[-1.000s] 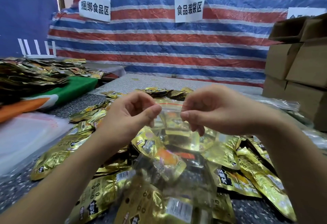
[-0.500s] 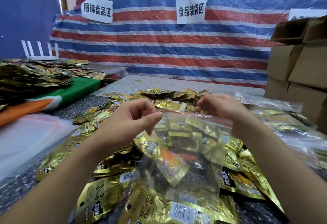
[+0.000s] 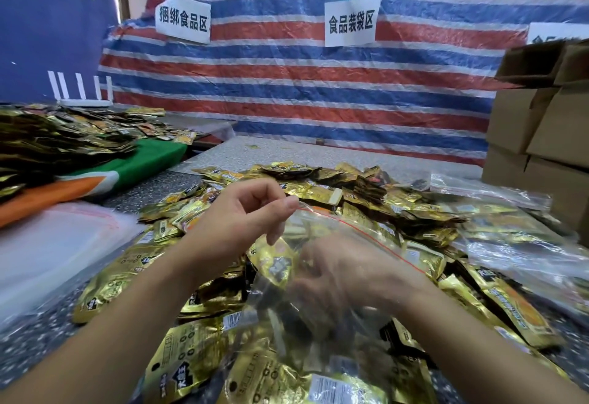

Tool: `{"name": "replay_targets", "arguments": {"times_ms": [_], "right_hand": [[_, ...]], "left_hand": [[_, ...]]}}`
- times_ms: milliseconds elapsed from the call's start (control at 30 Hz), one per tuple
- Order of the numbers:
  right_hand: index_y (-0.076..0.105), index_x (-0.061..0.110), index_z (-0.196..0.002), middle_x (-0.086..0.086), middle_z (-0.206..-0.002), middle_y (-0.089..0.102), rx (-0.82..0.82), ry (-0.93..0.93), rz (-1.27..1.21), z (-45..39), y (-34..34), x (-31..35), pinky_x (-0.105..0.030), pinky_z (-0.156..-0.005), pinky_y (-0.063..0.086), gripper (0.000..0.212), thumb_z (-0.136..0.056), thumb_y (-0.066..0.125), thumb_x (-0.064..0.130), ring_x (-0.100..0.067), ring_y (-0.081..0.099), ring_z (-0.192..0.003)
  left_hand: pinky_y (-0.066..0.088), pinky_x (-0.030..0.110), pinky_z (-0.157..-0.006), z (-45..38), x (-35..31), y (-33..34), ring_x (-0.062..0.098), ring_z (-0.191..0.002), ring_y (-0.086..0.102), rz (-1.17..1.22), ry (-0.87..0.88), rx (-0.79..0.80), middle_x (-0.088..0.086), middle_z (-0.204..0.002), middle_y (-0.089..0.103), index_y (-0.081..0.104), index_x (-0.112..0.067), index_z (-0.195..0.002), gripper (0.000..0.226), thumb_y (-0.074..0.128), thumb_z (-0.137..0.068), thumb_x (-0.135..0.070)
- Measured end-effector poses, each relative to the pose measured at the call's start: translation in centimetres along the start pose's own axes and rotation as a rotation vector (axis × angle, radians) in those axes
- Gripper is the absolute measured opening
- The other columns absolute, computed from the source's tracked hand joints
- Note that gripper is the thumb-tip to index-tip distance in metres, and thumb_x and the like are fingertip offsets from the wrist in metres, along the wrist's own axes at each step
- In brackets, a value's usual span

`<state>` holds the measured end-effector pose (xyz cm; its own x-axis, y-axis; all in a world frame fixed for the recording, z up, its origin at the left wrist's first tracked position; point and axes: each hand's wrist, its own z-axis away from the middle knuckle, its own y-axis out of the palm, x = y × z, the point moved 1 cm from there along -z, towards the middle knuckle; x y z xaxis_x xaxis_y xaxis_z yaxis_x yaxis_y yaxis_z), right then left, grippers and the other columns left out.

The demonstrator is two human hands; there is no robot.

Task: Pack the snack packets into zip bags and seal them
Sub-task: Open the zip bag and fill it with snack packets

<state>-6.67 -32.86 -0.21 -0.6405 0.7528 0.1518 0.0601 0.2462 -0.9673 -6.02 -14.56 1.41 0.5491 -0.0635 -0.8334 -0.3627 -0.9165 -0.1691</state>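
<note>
A white paper sign (image 3: pixel 183 20) fixed to the striped tarpaulin (image 3: pixel 318 85) reads 捆绑食品区. A second white sign (image 3: pixel 350 22) to its right, on the same tarpaulin, reads 食品装袋区. A third sign (image 3: pixel 556 33) at the right edge is mostly cut off and cannot be read. The gold snack packets (image 3: pixel 188 362) carry barcodes and dark printed characters, too blurred to read.
</note>
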Motion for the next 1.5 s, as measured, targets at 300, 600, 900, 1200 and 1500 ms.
{"name": "replay_targets", "arguments": {"times_ms": [300, 600, 900, 1200, 1500], "right_hand": [[0.064, 0.036, -0.086, 0.01, -0.072, 0.064, 0.066, 0.162, -0.108, -1.2, 1.1, -1.3, -0.015, -0.041, 0.038, 0.016, -0.081, 0.063, 0.051, -0.005, 0.061, -0.062], [0.067, 0.013, -0.101, -0.002, -0.083, 0.069, 0.081, 0.325, -0.629, 0.0, -2.7, -2.7, -0.018, -0.053, 0.05, 0.023, -0.097, 0.061, 0.035, -0.005, 0.063, -0.06], [0.061, 0.002, -0.108, 0.0, -0.068, 0.073, -0.468, 0.488, -1.357, 0.9, -6.6, -4.8, -0.019, -0.048, 0.054, 0.019, -0.097, 0.059, 0.017, -0.007, 0.068, -0.054], [0.06, 0.0, -0.12, -0.02, -0.1, 0.071, -0.453, 0.397, -1.503, 0.6, -7.4, -3.8, -0.032, -0.072, 0.063, 0.039, -0.091, 0.06, 0.025, -0.024, 0.069, -0.087], [0.057, 0.007, -0.113, -0.007, -0.085, 0.073, -0.303, 0.197, -1.248, 1.5, -8.0, -3.0, -0.021, -0.05, 0.052, 0.035, -0.082, 0.064, 0.021, -0.014, 0.071, -0.068]], "left_hand": [[0.045, 0.017, -0.055, -0.1, 0.1, 0.0, 0.014, -0.053, 0.053, 0.06, -0.007, -0.022, 0.007, -0.061, 0.056, 0.062, -0.015, -0.068, 0.026, 0.066, -0.079, -0.038], [0.042, 0.014, -0.053, -0.2, 0.0, 0.3, 0.008, -0.051, 0.049, 0.076, -0.004, -0.048, 0.001, -0.057, 0.055, 0.063, -0.018, -0.065, 0.023, 0.067, -0.077, -0.037], [0.041, 0.018, -0.055, -0.1, 0.1, 0.6, 0.011, -0.057, 0.05, -0.102, -0.019, -0.046, 0.002, -0.06, 0.055, 0.059, -0.021, -0.066, 0.022, 0.06, -0.086, -0.029], [0.042, 0.017, -0.057, 0.0, 0.1, 0.7, 0.01, -0.057, 0.052, -0.159, -0.002, -0.034, 0.003, -0.062, 0.056, 0.059, -0.007, -0.075, 0.022, 0.06, -0.085, -0.027], [0.042, 0.017, -0.062, -0.1, -0.3, 0.8, 0.013, -0.06, 0.051, -0.172, 0.067, -0.115, 0.007, -0.062, 0.054, 0.056, 0.0, -0.065, 0.048, 0.053, -0.096, -0.036]]}}
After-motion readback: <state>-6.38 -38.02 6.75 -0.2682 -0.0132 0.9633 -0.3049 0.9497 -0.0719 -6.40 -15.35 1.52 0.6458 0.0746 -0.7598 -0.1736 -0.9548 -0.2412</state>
